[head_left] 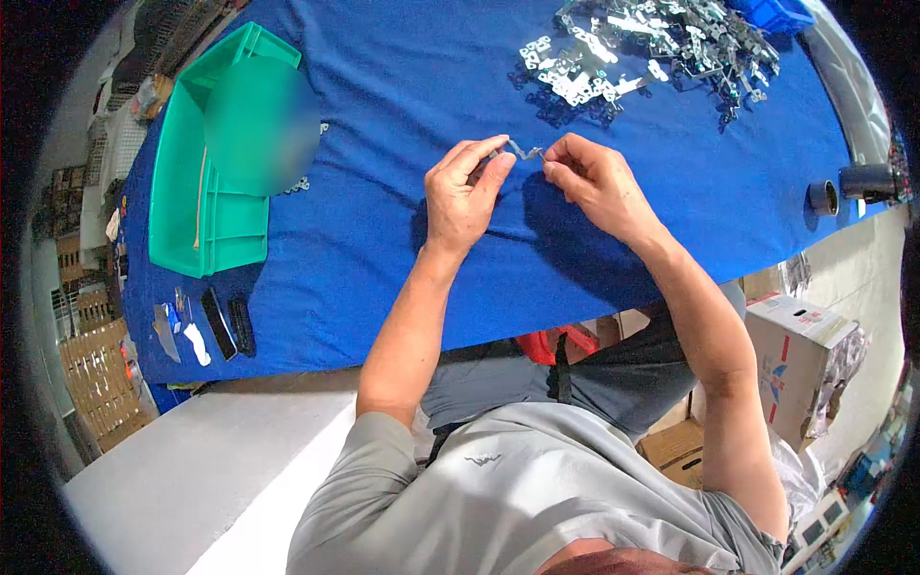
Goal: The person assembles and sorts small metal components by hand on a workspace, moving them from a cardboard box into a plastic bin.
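- Hands meet over the middle of the desk (402, 287), which is covered in blue cloth.
- The left hand (464, 196) pinches one end of a small bent metal strip (522, 150) between thumb and fingertips, the other fingers curled in.
- The right hand (594, 180) pinches the other end of the same strip, its fingers pressed together around it.
- The strip sits between the two hands, just above the cloth; whether it touches the cloth cannot be told.
- A pile of shiny metal pieces (652, 48) lies on the far right of the desk, beyond the hands and well apart from them.
- A green plastic bin (206, 192) stands at the far left; part of it is blurred.
- A few small metal bits (297, 184) lie just beside the bin's right wall.
- A black phone (218, 324) and some small flat items lie on the near left edge of the desk.
- A dark roll (822, 197) sits near the right edge.
- A cardboard box (800, 364) stands on the floor to the right, below the desk.
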Motion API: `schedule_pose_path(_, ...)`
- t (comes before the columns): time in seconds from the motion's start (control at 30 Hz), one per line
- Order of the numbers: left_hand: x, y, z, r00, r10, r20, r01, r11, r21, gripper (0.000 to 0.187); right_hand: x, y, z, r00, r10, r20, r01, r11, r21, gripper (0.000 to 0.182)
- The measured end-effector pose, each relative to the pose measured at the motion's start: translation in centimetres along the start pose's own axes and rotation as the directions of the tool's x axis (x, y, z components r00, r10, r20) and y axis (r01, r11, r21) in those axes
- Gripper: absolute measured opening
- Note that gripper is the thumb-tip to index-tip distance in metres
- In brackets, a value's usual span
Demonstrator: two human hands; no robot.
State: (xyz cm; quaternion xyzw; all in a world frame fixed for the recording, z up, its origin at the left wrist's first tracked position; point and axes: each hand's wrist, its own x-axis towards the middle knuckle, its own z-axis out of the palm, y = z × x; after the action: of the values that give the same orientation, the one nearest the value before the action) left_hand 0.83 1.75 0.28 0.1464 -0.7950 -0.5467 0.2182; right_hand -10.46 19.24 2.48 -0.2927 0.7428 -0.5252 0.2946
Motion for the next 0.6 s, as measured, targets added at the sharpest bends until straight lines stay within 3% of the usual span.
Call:
schedule_pose_path(0.07,0.09,0.33,0.05,0.990,0.139,0.003,-0.139,0.990,0.006,0.023,0.05,0.26,0.01,0.999,-0.025,-0.021,0.024,0.999,-0.041,0.017)
schedule_pose_path(0.17,0.01,0.74,0.00,0.981,0.190,0.028,-0.190,0.982,0.016,0.025,0.17,0.34,-0.08,1.000,0.002,0.012,-0.001,0.995,-0.099,0.015)
schedule_pose_path(0.23,0.05,0.89,-0.02,0.980,0.196,0.031,-0.196,0.980,0.014,0.026,0.13,0.21,-0.19,0.998,0.048,0.033,-0.050,0.996,0.068,0.016)
schedule_pose_path(0.27,0.06,0.92,-0.02,0.979,0.202,0.033,-0.202,0.979,0.012,0.027,0.17,0.17,-0.21,0.998,0.048,0.032,-0.050,0.996,0.068,0.016)
schedule_pose_path(0.33,0.02,0.95,0.02,0.978,0.204,0.039,-0.205,0.978,0.028,0.027,0.36,0.10,-0.25,0.997,0.047,0.059,-0.064,0.948,0.312,0.019)
schedule_pose_path(0.43,-0.02,0.89,0.01,0.979,0.198,0.052,-0.200,0.979,0.042,0.027,0.46,0.16,-0.49,0.991,0.084,0.105,-0.120,0.909,0.400,0.021)
schedule_pose_path(0.6,-0.10,0.56,0.11,0.980,0.182,0.081,-0.184,0.983,0.016,0.027,0.61,0.56,-0.39,0.988,0.080,0.131,-0.121,0.933,0.339,0.021)
